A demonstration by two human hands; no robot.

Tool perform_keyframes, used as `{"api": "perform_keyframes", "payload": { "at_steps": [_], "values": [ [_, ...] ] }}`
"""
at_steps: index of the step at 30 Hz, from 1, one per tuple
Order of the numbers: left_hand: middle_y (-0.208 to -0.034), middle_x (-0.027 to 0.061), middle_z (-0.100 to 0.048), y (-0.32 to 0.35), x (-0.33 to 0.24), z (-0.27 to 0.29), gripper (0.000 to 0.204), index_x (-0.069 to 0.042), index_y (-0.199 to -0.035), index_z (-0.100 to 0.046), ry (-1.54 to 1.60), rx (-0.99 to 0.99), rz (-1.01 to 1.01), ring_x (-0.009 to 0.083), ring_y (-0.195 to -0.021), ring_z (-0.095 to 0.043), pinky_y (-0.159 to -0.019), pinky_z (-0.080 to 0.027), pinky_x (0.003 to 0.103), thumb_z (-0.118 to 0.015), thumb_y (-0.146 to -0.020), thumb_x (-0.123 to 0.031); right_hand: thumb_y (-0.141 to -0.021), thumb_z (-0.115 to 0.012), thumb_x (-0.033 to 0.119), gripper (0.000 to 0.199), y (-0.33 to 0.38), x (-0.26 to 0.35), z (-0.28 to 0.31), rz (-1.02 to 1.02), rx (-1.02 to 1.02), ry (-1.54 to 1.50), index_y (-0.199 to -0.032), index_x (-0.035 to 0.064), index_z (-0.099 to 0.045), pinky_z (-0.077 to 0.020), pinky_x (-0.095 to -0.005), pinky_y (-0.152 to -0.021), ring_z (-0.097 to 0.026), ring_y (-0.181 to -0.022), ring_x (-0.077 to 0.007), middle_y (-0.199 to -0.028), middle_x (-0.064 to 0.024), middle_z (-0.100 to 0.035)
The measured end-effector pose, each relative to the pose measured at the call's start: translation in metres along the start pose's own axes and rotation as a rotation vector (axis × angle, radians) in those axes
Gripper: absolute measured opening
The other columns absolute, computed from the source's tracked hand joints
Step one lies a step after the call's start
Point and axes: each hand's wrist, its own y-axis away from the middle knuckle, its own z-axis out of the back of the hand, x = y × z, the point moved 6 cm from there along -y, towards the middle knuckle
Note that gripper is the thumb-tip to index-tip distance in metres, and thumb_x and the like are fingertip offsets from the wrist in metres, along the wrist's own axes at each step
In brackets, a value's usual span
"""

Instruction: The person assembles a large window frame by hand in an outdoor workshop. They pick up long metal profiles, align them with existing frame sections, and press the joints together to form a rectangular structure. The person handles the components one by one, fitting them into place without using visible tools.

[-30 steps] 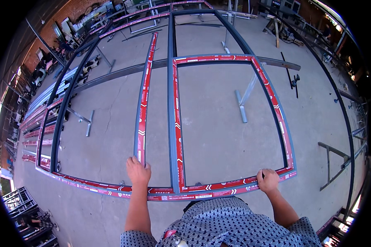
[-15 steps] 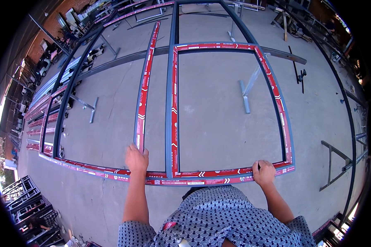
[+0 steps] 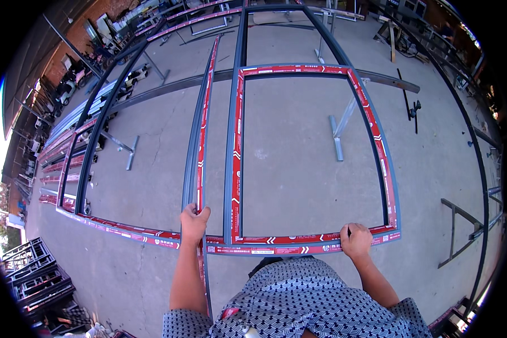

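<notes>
A large grey metal frame (image 3: pixel 315 70) wrapped in red-and-white protective tape lies flat above the concrete floor in front of me. My left hand (image 3: pixel 194 222) grips a long upright bar (image 3: pixel 204 124) of the frame where it meets the near rail. My right hand (image 3: pixel 355 239) is closed on the near rail (image 3: pixel 287 247), close to the frame's right corner. A second upright bar (image 3: pixel 234 146) runs between my hands. My patterned blue shirt fills the bottom of the view.
Metal trestle stands (image 3: pixel 340 125) (image 3: pixel 121 147) hold the frame up. More taped profiles (image 3: pixel 67 149) lie at the left. Stacked dark frames (image 3: pixel 36 273) sit at lower left, a stand (image 3: pixel 462 225) at right, and workshop clutter along the far edge.
My left hand has shifted from the near rail onto the long upright bar. The view has tilted so the frame sits higher and closer. My right hand stays on the rail.
</notes>
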Motion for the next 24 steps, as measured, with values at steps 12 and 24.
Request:
{"api": "perform_keyframes", "payload": {
  "at_steps": [12,24],
  "values": [
    [-0.091,0.0031,-0.065,0.006,0.026,-0.031,0.035,0.002,-0.128,-0.065,0.398,0.349,0.226,0.0094,-0.075,-0.06,-0.063,-0.051,0.027,-0.06,-0.108,-0.026,-0.093,-0.066,0.019,0.026,-0.001,0.003,0.001,0.008,0.008,-0.002,-0.073,0.0042,-0.068,-0.0549,-0.0538,-0.07,-0.069,-0.072,-0.0405,-0.077,-0.018,-0.071],
    [-0.084,0.0126,-0.071,-0.008,0.031,-0.04,0.038,0.007,-0.107,-0.073,-0.063,0.19,-0.023,0.0206,-0.078,-0.067,-0.073,-0.055,0.038,-0.069,-0.099,-0.03,-0.093,-0.066,0.016,0.027,-0.001,0.006,0.003,0.008,-0.013,-0.011,-0.07,0.0027,-0.067,-0.0543,-0.0543,-0.067,-0.068,-0.07,-0.0415,-0.075,-0.0194,-0.07]
  ]
}}
